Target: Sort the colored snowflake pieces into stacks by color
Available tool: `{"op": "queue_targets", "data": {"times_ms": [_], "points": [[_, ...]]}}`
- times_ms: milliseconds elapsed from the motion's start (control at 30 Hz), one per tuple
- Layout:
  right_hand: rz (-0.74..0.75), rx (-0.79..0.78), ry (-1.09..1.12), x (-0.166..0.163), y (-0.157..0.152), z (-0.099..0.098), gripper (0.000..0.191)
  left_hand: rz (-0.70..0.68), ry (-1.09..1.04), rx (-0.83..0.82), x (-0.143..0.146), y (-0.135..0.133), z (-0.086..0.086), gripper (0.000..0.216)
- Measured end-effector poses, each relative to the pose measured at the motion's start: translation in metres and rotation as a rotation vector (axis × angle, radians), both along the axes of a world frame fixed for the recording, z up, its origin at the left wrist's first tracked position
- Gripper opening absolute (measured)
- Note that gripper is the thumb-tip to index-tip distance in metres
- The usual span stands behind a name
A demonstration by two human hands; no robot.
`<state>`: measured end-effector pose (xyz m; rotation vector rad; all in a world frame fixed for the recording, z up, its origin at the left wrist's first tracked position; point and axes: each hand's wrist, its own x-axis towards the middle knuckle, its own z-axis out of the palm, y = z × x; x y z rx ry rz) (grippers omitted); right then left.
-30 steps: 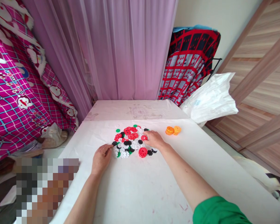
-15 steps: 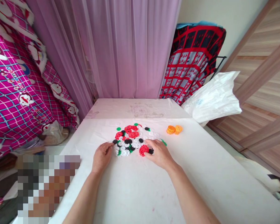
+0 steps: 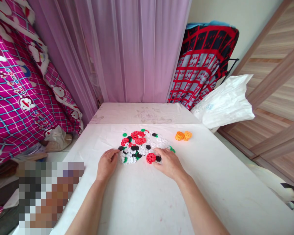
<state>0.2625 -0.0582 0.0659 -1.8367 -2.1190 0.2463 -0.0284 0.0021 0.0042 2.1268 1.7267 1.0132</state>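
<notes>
"Doraemon" is printed on the pink cloth [image 3: 17,94].

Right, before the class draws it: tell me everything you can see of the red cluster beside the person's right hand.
The red cluster is bright red and roughly round, with a notched edge. It looks like plastic discs, probably several overlapping, though I cannot count them. It lies on the white table, at the near side of the mixed heap, just left of the right hand. A black disc sits at its right; whether the thumb touches the cluster is unclear.
</notes>
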Motion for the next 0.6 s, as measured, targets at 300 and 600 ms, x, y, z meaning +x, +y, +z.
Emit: {"op": "queue_targets", "data": {"times_ms": [300,600], "points": [[-0.014,-0.020,-0.032,-0.004,-0.002,0.003,0.034,0.002,-0.014,-0.004,-0.001,0.000,-0.002,0.032],[0.075,-0.002,-0.028,-0.022,0.063,0.014,0.023,-0.004,-0.032,0.003,0.001,0.000,-0.001,0.033]]}}
